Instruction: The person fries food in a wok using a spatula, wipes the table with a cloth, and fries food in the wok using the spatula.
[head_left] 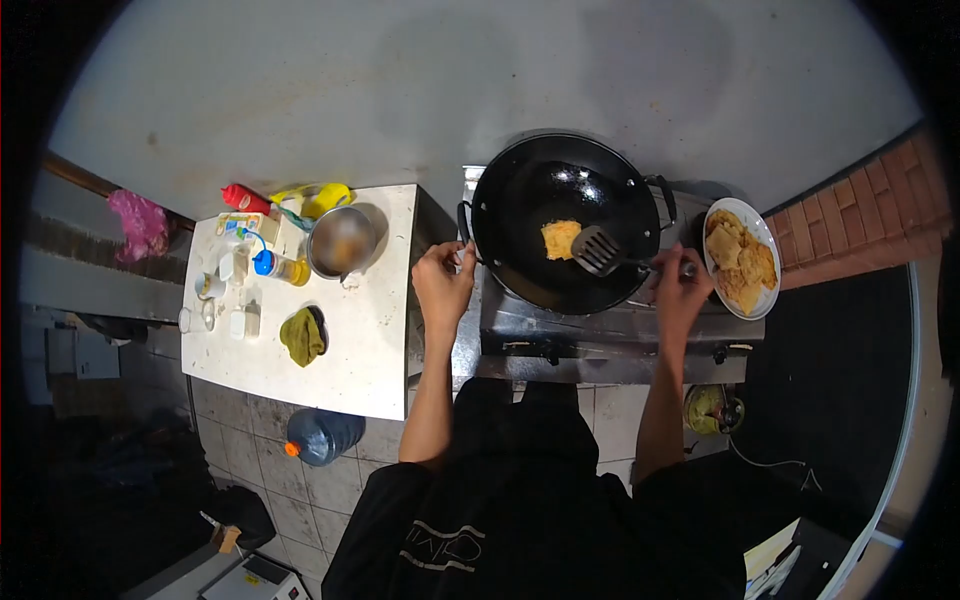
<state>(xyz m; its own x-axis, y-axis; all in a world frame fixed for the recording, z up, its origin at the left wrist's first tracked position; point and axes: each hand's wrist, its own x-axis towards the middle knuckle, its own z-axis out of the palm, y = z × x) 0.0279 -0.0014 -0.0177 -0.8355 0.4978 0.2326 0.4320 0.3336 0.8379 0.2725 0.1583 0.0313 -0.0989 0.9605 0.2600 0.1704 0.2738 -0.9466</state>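
A black wok (pixel 515 205) with two side handles sits on the stove. In it lies a small golden fried piece of food (pixel 560 240), left of the head of a slotted spatula (pixel 598 250). My right hand (pixel 681 280) is closed around the spatula's handle, by the wok's right rim. My left hand (pixel 445 283) pinches the lower end of the wok's left handle (pixel 464 222). To the right of my right hand, a white plate (pixel 713 290) bears several golden fried pieces (pixel 742 262).
Left of the stove (pixel 600 345), a white table (pixel 365 375) holds a metal bowl (pixel 341 242), a green cloth (pixel 302 337), an oil bottle (pixel 280 267), a red bottle (pixel 243 198) and several small containers. A blue water jug (pixel 328 437) lies on the floor. A brick edge (pixel 850 210) stands at right.
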